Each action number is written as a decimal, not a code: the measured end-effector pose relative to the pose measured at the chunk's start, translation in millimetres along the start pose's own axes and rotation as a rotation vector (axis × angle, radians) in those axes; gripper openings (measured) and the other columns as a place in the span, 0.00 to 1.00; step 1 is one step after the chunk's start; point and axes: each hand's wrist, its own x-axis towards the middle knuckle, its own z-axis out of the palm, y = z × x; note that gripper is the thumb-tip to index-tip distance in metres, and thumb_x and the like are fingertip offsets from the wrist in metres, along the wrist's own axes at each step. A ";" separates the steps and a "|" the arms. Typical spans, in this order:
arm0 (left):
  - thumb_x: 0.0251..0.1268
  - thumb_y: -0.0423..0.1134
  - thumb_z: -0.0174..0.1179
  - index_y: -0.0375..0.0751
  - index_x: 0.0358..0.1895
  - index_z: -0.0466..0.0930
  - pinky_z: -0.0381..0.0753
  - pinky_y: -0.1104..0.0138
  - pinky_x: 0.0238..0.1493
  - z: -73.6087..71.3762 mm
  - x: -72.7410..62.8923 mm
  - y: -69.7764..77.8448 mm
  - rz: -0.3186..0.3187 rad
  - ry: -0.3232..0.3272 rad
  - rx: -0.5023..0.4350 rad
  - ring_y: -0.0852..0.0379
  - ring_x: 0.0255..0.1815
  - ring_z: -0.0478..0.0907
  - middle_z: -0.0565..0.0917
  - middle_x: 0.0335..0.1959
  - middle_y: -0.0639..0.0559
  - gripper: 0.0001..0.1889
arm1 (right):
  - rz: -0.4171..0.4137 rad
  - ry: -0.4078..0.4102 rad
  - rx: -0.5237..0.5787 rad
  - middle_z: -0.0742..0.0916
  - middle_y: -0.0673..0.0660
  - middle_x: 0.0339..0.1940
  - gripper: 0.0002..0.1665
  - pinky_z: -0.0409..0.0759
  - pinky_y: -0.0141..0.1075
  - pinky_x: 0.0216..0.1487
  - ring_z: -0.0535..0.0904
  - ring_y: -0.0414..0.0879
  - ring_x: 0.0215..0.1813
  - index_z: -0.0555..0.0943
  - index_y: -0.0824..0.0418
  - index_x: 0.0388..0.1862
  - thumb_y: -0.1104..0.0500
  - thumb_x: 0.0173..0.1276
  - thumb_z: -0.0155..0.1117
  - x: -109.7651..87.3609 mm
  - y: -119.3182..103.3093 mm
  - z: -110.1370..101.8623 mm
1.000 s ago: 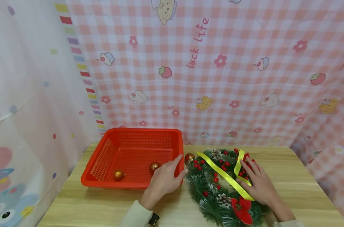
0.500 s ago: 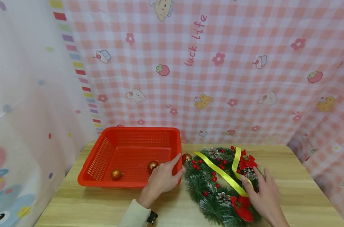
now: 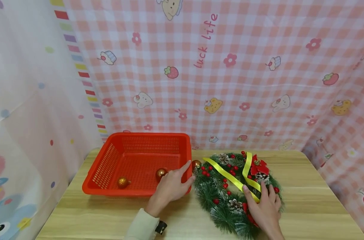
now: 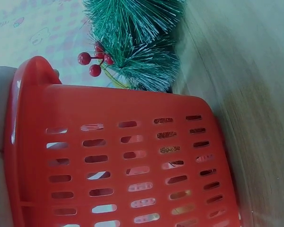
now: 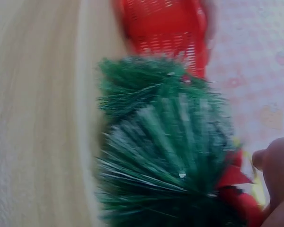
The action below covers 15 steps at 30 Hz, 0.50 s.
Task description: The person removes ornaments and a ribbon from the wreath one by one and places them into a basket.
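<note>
My left hand (image 3: 169,188) rests over the front right corner of the red plastic basket (image 3: 94,186). Its index finger lies along the right rim, and the thumb is outside. Inside the basket sit two gold baubles, a glittery one (image 3: 122,182) and a shiny one (image 3: 161,174). My right hand (image 3: 266,206) is over the lower right of a green wreath (image 3: 224,216), fingers spread and thumb at a yellow ribbon (image 3: 230,176). That ribbon lies loosely across the wreath. One red poinsettia (image 3: 258,165) shows at upper right; the hand partly covers another (image 3: 250,216).
Another shiny gold bauble (image 3: 196,164) lies between basket and wreath. Pine cones (image 3: 235,205) and red berries (image 3: 216,201) dot the wreath. A wooden table (image 3: 314,200) carries everything, with a pink checked cloth (image 3: 185,93) hanging behind.
My right hand has come off the upper poinsettia, down the wreath's right side, then left over the lower poinsettia. My left hand stays at the basket corner. The view has shifted slightly.
</note>
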 end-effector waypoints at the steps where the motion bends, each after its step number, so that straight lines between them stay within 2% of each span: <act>1: 0.72 0.60 0.52 0.55 0.77 0.61 0.63 0.66 0.16 -0.3 -0.2 -0.1 0.000 0.000 0.000 0.58 0.09 0.63 0.66 0.09 0.55 0.34 | 0.007 0.025 -0.001 0.39 0.76 0.78 0.65 0.41 0.80 0.59 0.31 0.81 0.74 0.39 0.62 0.81 0.19 0.64 0.43 1.2 -0.2 3.0; 5: 0.72 0.58 0.53 0.54 0.77 0.61 0.63 0.66 0.15 -1.7 -1.1 0.0 -0.003 -0.004 -0.013 0.57 0.09 0.62 0.66 0.09 0.55 0.33 | -0.016 0.137 -0.026 0.43 0.74 0.79 0.61 0.39 0.80 0.60 0.34 0.78 0.75 0.45 0.60 0.81 0.23 0.65 0.49 7.8 2.0 11.8; 8: 0.72 0.58 0.53 0.54 0.77 0.60 0.63 0.66 0.15 -2.2 -1.6 0.1 -0.005 -0.012 -0.025 0.57 0.08 0.61 0.65 0.08 0.55 0.34 | -0.055 0.172 -0.058 0.45 0.73 0.79 0.59 0.40 0.80 0.60 0.36 0.78 0.75 0.47 0.60 0.81 0.27 0.66 0.53 14.8 8.3 13.2; 12: 0.72 0.60 0.52 0.54 0.77 0.60 0.63 0.66 0.15 -2.4 -1.7 0.1 0.000 -0.009 -0.023 0.58 0.08 0.61 0.64 0.08 0.56 0.34 | -0.106 0.154 -0.083 0.47 0.71 0.80 0.56 0.41 0.78 0.61 0.38 0.77 0.76 0.45 0.56 0.82 0.32 0.68 0.57 26.4 19.9 7.9; 15: 0.72 0.59 0.52 0.54 0.77 0.61 0.63 0.66 0.16 -2.0 -1.6 -0.3 0.006 0.000 -0.016 0.59 0.09 0.62 0.65 0.09 0.56 0.34 | -0.186 0.119 -0.101 0.49 0.71 0.80 0.54 0.43 0.76 0.63 0.40 0.77 0.76 0.45 0.55 0.82 0.34 0.70 0.57 35.6 30.8 1.1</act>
